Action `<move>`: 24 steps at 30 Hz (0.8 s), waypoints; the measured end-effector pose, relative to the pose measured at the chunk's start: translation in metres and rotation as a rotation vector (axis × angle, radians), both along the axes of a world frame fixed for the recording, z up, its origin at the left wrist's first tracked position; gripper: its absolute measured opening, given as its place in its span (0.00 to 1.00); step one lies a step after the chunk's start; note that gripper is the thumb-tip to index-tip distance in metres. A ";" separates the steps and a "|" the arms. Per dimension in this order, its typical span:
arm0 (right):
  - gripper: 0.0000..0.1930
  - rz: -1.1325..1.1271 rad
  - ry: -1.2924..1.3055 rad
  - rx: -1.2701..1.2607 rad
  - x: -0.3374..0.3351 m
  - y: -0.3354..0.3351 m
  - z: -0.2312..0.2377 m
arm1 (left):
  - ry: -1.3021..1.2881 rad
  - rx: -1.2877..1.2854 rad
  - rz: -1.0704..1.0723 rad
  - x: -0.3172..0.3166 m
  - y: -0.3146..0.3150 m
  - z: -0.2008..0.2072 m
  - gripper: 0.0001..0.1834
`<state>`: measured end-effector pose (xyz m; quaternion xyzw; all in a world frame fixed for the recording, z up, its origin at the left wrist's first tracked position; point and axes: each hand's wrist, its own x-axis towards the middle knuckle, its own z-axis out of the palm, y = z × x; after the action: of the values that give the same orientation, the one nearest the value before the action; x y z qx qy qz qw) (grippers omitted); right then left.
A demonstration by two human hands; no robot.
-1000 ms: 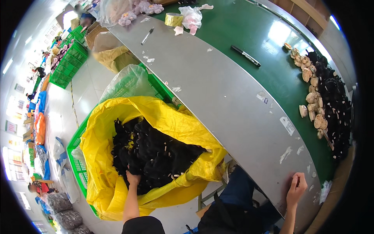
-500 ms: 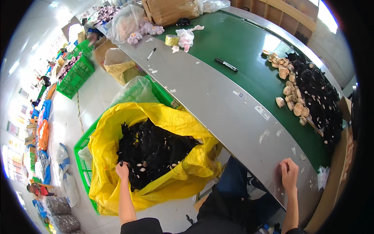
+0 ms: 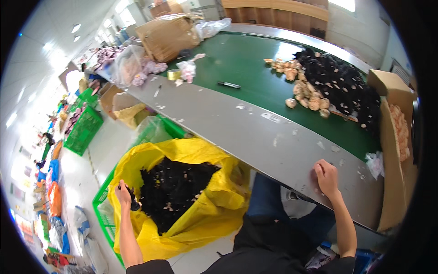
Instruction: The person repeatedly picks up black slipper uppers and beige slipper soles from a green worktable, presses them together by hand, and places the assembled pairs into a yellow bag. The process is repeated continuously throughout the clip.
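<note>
My left hand (image 3: 122,193) is closed on a small black fuzzy piece (image 3: 133,199) at the left side of a yellow plastic bag (image 3: 200,223). Inside the bag lies a heap of similar black pieces (image 3: 169,192) with small pale spots. The bag sits in a green plastic basket (image 3: 104,223). On the grey edge of the table (image 3: 255,137), at the right, rests my right hand (image 3: 326,179). Its fingers are curled into a loose fist, and nothing shows in them.
A second black heap (image 3: 342,86) lies on the green tabletop (image 3: 219,57) beside round beige pieces (image 3: 310,96). A cardboard box (image 3: 392,164) borders the right end. A marker (image 3: 228,85), a tape roll (image 3: 174,74) and a wrapped carton (image 3: 166,36) are farther left.
My left hand has drawn back leftward from the heap, with a black piece in its grip. The right hand stays in a fist on the table edge. The whole view has tilted up.
</note>
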<state>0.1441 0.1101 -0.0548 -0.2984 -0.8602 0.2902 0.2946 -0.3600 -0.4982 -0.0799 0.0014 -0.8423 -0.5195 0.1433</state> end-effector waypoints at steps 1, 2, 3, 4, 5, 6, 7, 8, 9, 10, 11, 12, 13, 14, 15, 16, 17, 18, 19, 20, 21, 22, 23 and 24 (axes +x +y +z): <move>0.11 -0.008 -0.026 -0.061 0.006 0.002 0.002 | -0.018 -0.059 -0.017 -0.006 -0.006 -0.019 0.24; 0.12 -0.025 -0.047 -0.112 0.009 0.005 0.005 | -0.030 -0.107 -0.043 -0.011 -0.006 -0.038 0.24; 0.12 -0.028 -0.088 -0.101 0.017 0.015 0.007 | -0.026 -0.197 -0.093 -0.007 0.013 -0.051 0.24; 0.12 -0.035 -0.129 -0.097 0.026 0.025 0.011 | -0.013 -0.289 -0.146 0.003 0.027 -0.056 0.24; 0.12 -0.026 -0.147 -0.155 0.024 0.031 0.023 | 0.066 -0.369 -0.129 0.009 0.026 -0.066 0.24; 0.12 0.005 -0.149 -0.232 0.017 0.036 0.031 | 0.096 -0.526 -0.050 0.001 0.000 -0.084 0.24; 0.12 -0.030 -0.173 -0.175 0.023 0.049 0.031 | -0.018 -0.533 -0.144 0.011 0.015 -0.084 0.24; 0.12 -0.022 -0.171 -0.126 0.018 0.064 0.032 | 0.140 -0.570 -0.063 0.001 -0.005 -0.102 0.24; 0.12 -0.059 -0.211 -0.070 0.024 0.080 0.031 | -0.027 -0.478 -0.125 0.023 0.046 -0.091 0.25; 0.12 -0.055 -0.206 -0.040 0.016 0.093 0.035 | -0.031 -0.435 -0.107 0.025 0.049 -0.091 0.26; 0.12 -0.055 -0.211 -0.010 0.007 0.106 0.040 | -0.050 -0.456 -0.098 0.024 0.053 -0.096 0.26; 0.12 -0.053 -0.217 0.020 -0.003 0.119 0.043 | -0.070 -0.477 -0.088 0.022 0.058 -0.101 0.26; 0.12 -0.058 -0.209 0.096 -0.016 0.135 0.038 | -0.094 -0.514 -0.054 0.021 0.064 -0.106 0.26; 0.12 -0.057 -0.194 0.176 -0.034 0.148 0.040 | -0.112 -0.548 -0.013 0.018 0.069 -0.111 0.26; 0.12 -0.105 -0.273 0.187 -0.051 0.159 0.046 | -0.122 -0.541 0.013 0.011 0.066 -0.123 0.26; 0.12 -0.145 -0.299 0.209 -0.066 0.173 0.047 | -0.160 -0.600 0.036 0.005 0.067 -0.135 0.29; 0.12 -0.144 -0.220 0.334 -0.090 0.192 0.038 | 0.101 -0.726 0.173 -0.011 0.035 -0.164 0.22; 0.14 -0.128 -0.130 0.444 -0.122 0.207 0.022 | 0.351 -0.870 0.373 -0.021 -0.006 -0.183 0.16; 0.15 -0.195 -0.226 0.492 -0.114 0.221 0.017 | 0.093 -0.875 0.216 -0.015 0.036 -0.196 0.13; 0.16 -0.248 -0.307 0.527 -0.111 0.234 0.010 | -0.170 -0.906 0.062 0.004 0.085 -0.177 0.15; 0.18 -0.289 -0.363 0.555 -0.113 0.242 0.005 | -0.402 -0.948 -0.066 0.028 0.126 -0.136 0.20; 0.20 -0.259 -0.380 0.534 -0.134 0.242 0.005 | -0.386 -0.914 -0.099 0.024 0.093 -0.138 0.26; 0.22 -0.249 -0.429 0.522 -0.143 0.243 0.002 | -0.286 -0.974 -0.121 0.029 0.096 -0.137 0.23; 0.24 -0.239 -0.422 0.528 -0.147 0.241 -0.003 | -0.185 -1.033 -0.144 0.036 0.098 -0.136 0.20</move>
<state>-0.0033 0.3513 -0.0576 -0.3637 -0.9065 -0.0465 0.2092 -0.3243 -0.4005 -0.2155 -0.0814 -0.9956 -0.0432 0.0142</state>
